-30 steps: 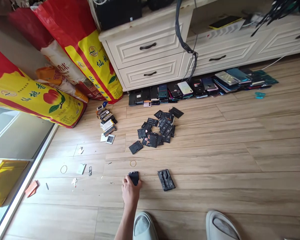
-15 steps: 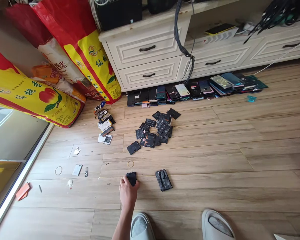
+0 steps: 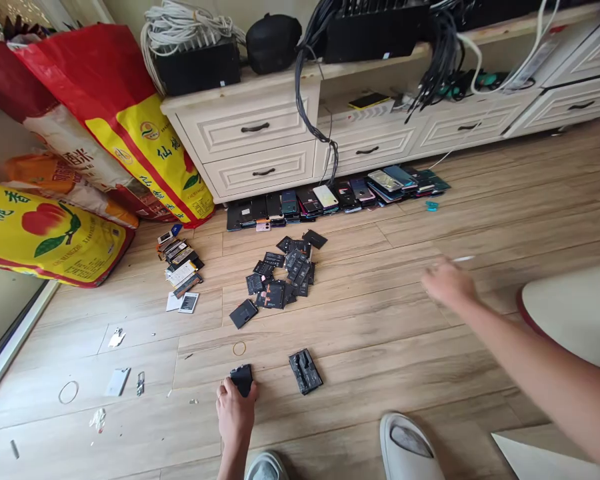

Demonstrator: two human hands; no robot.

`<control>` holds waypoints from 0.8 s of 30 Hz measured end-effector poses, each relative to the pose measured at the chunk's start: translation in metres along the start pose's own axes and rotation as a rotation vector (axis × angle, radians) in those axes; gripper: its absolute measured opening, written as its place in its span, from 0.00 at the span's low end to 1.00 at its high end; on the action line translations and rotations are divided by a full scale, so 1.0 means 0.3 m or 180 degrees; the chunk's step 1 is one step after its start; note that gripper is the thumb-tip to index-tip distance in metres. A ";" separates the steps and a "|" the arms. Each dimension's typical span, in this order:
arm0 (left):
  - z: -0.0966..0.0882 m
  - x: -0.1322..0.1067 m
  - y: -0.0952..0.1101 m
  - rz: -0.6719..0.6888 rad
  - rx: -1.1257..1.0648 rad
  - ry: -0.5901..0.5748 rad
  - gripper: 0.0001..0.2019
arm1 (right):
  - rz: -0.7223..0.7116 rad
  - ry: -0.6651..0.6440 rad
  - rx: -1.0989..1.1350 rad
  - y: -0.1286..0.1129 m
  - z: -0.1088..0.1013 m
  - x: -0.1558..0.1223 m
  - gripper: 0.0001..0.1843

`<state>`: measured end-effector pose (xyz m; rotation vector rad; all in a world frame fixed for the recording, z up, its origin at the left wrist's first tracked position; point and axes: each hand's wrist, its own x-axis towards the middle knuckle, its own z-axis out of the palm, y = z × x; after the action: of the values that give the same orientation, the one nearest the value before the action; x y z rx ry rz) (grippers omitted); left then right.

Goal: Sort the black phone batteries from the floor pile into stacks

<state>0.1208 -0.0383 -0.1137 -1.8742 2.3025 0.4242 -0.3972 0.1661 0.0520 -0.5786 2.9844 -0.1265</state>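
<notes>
My left hand [image 3: 236, 410] is closed around a small stack of black phone batteries [image 3: 241, 379] at the floor. To its right lies a second stack of black batteries [image 3: 305, 371]. A yellow rubber band [image 3: 239, 348] rests just beyond the left hand. My right hand [image 3: 447, 281] is stretched out over the floor at the right, blurred by motion. Its fingers are closed on a thin white stick [image 3: 464, 258], whose kind I cannot make out. Farther ahead is a loose heap of black phone batteries [image 3: 275, 293].
Several phones [image 3: 325, 197] lie in a row along the white cabinet [image 3: 260, 147]. More batteries [image 3: 183, 270] and scraps [image 3: 116, 337] lie at the left, near rice bags [image 3: 150, 153]. A blue-green clip [image 3: 432, 207] is on the floor. My slippers [image 3: 413, 447] are below.
My right hand has come into view from the right with the white stick. The view has turned to the right. My left hand keeps its hold on the black stack.
</notes>
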 end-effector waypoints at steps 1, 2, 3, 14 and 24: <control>0.004 0.002 -0.002 0.0032 -0.0023 0.0019 0.17 | 0.0225 -0.0209 0.0177 -0.054 0.046 -0.027 0.31; 0.008 0.004 -0.003 0.0057 -0.0052 0.0037 0.17 | 0.0298 -0.0305 0.0330 -0.107 0.098 -0.061 0.32; 0.010 0.006 -0.003 0.0062 -0.0084 0.0043 0.18 | 0.0350 -0.0332 0.0450 -0.153 0.155 -0.099 0.33; -0.123 0.155 0.047 -0.0523 -0.0219 -0.0406 0.24 | -0.1230 -0.0470 0.0028 0.015 0.603 -0.367 0.35; -0.177 0.524 0.242 0.0905 0.0151 -0.0227 0.29 | -0.0658 -0.0510 0.0561 0.052 0.693 -0.310 0.51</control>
<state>0.0201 -0.1881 -0.0989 -1.4887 2.5134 0.4560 -0.2937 0.2024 -0.1482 -0.8306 2.7176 -0.3381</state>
